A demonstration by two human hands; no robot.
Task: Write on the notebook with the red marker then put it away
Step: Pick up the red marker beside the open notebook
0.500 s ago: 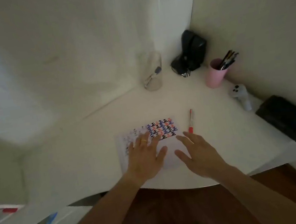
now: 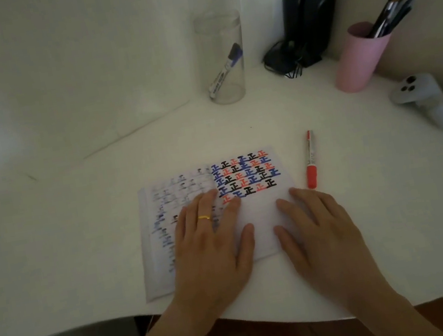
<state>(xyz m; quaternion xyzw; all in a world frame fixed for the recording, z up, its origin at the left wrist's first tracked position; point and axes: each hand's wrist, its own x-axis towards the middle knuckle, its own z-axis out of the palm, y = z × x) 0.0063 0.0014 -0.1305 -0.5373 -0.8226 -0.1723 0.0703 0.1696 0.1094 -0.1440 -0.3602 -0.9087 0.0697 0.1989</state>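
An open notebook (image 2: 247, 175) lies flat on the white table, its right page covered at the top with rows of red, blue and black characters. The red marker (image 2: 310, 160) lies capped on the table just right of the notebook, cap end toward me. My left hand (image 2: 211, 244), with a gold ring, rests flat across the notebook's middle fold. My right hand (image 2: 318, 228) lies flat on the right page's lower corner, fingers apart, its fingertips a little short of the marker's cap. Neither hand holds anything.
A clear glass jar (image 2: 222, 58) with a blue marker stands behind the notebook. A pink cup (image 2: 356, 61) of pens, a black device (image 2: 305, 25) and a white controller (image 2: 422, 97) line the right wall. The table's curved front edge (image 2: 265, 316) runs under my wrists.
The view has drawn closer to the table. Both hands stay flat on the notebook, roughly where they were; the marker has not moved.
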